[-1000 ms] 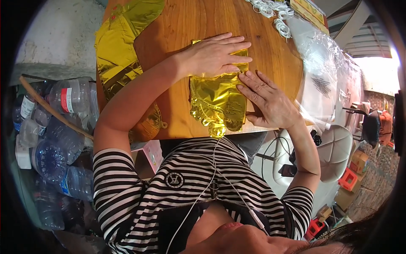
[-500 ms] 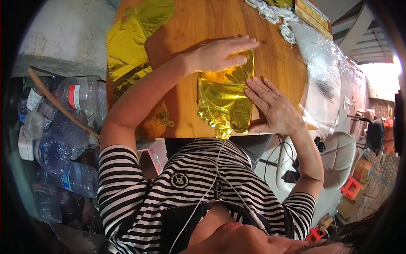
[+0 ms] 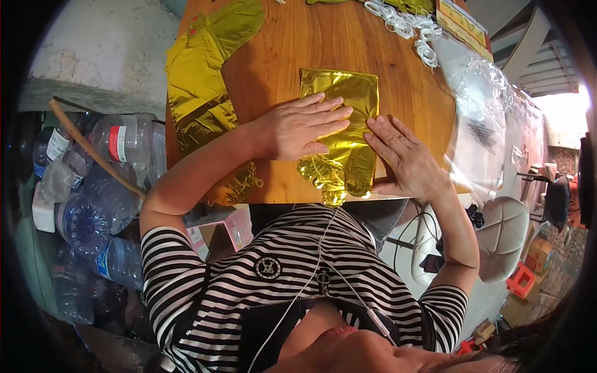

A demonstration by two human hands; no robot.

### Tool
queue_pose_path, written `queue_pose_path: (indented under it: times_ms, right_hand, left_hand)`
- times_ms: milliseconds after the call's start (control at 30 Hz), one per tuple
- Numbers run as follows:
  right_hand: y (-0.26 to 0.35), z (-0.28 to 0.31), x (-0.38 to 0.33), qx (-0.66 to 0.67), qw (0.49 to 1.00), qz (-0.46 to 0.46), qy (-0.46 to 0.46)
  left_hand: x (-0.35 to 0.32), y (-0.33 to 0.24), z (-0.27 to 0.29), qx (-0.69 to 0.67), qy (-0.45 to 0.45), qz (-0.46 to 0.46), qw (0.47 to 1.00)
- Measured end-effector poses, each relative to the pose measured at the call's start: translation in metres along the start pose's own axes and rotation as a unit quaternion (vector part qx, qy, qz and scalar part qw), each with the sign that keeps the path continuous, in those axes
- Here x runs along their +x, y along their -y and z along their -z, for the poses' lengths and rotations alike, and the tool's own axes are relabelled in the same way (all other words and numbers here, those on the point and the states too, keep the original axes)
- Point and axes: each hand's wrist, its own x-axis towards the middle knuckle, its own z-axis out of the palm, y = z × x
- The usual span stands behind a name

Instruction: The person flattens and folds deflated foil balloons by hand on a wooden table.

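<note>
A flat, folded gold foil balloon lies near the front edge of the wooden table, its crumpled lower end reaching that edge. My left hand rests across the balloon's left side with its fingers stretched out flat; the palm hides part of the foil. Against the right edge lies my right hand, fingers extended and the fingertips touching the foil. Neither hand grips anything. To the left, more gold foil balloons lie flat along the table's side, partly covered by my left forearm.
White cord loops and a yellow printed card sit at the far right. Clear plastic bags cover the table's right side. Empty plastic bottles and a wooden stick are piled at the left. A pale padded stool stands at right.
My left hand has moved down and left from the balloon's top onto its left middle, uncovering a smooth, squared upper end. My right hand stays at the right edge.
</note>
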Motion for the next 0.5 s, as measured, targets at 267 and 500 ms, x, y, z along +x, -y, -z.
queue_pose_path:
  times_ms: [267,500]
  right_hand:
    - [0.02,-0.007,-0.006,0.048,0.998,-0.009,-0.024]
    - [0.034,-0.023,-0.015,-0.029,0.999,0.012,-0.024]
  left_hand:
    - [-0.003,0.002,-0.005,0.019,-0.019,-0.001,1.0]
    - [-0.002,0.002,-0.005,0.008,-0.021,0.0,1.0]
